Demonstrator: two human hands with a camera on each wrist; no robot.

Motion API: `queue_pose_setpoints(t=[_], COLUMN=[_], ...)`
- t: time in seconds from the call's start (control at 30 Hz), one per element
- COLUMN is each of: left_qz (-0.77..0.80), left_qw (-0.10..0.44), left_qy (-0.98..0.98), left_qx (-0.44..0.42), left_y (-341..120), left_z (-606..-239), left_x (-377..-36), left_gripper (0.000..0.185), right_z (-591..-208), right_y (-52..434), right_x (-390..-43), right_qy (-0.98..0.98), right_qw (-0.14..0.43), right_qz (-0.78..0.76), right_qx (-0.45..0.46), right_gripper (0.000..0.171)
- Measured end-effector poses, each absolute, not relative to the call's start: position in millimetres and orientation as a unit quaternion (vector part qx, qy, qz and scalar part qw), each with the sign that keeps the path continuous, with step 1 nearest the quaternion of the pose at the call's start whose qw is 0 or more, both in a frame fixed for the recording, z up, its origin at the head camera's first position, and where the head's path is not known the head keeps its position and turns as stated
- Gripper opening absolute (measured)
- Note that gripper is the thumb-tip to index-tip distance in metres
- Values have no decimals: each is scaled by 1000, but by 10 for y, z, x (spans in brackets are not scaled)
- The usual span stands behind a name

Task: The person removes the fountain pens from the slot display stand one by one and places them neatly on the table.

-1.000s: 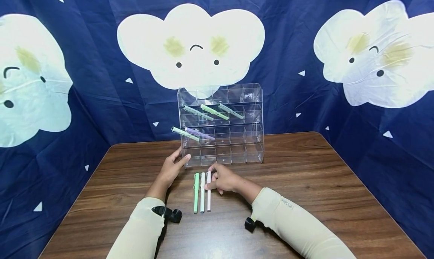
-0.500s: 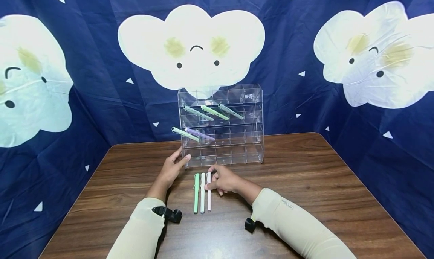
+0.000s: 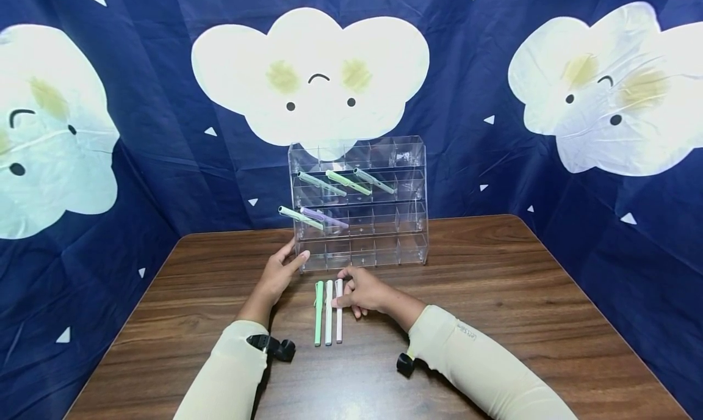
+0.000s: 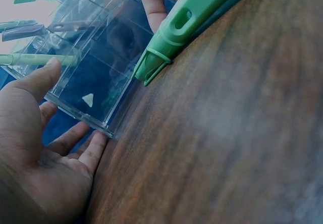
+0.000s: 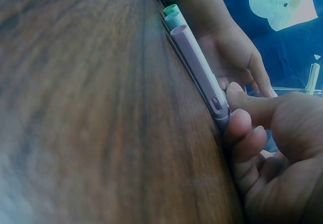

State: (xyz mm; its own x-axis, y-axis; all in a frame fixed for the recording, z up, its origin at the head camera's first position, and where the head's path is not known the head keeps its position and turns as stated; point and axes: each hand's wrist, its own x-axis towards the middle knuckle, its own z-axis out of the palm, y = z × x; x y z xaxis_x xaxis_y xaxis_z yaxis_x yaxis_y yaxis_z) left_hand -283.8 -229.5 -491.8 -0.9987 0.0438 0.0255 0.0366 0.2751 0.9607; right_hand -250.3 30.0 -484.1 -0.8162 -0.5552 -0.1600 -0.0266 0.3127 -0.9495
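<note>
Three capped pens lie side by side on the wooden table: a green pen (image 3: 318, 313), a whitish pen (image 3: 328, 322) and a pale pink pen (image 3: 338, 325). My right hand (image 3: 365, 290) pinches the pale pink pen near its clip end; the right wrist view shows thumb and fingertips there, with the pen (image 5: 199, 67) still lying along the tabletop. My left hand (image 3: 277, 276) touches the lower left side of a clear tiered display rack (image 3: 387, 249), its thumb and fingers fairly straight. In the left wrist view the hand (image 4: 48, 158) is beside the rack's edge.
On the rack's second tier from the top sit a grey-green pen (image 3: 321, 184), a lime pen (image 3: 348, 182) and a teal-grey pen (image 3: 374, 181). A pale mint pen (image 3: 300, 217) and a purple pen (image 3: 324, 217) occupy the tier below. A blue cloud-print curtain (image 3: 467, 188) hangs behind.
</note>
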Motion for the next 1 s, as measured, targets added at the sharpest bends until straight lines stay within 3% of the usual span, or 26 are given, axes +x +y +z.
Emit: queue_pose_setpoints(t=[0.5,1.0], left_qz=[606,600], left_qw=[1,9], left_qy=[795,800], left_qx=[26,20], left_y=[-2294,-2298], left_z=[-4900,-4912], left_x=[-2843,-2845], left_gripper=[74,75], right_z=[-4733,-4527], right_y=[356,451], right_x=[-2476,-2445], right_qy=[776,816], right_qw=[244,221], right_qz=[-547,-483], right_qx=[-196,-229], right_gripper=[76,66])
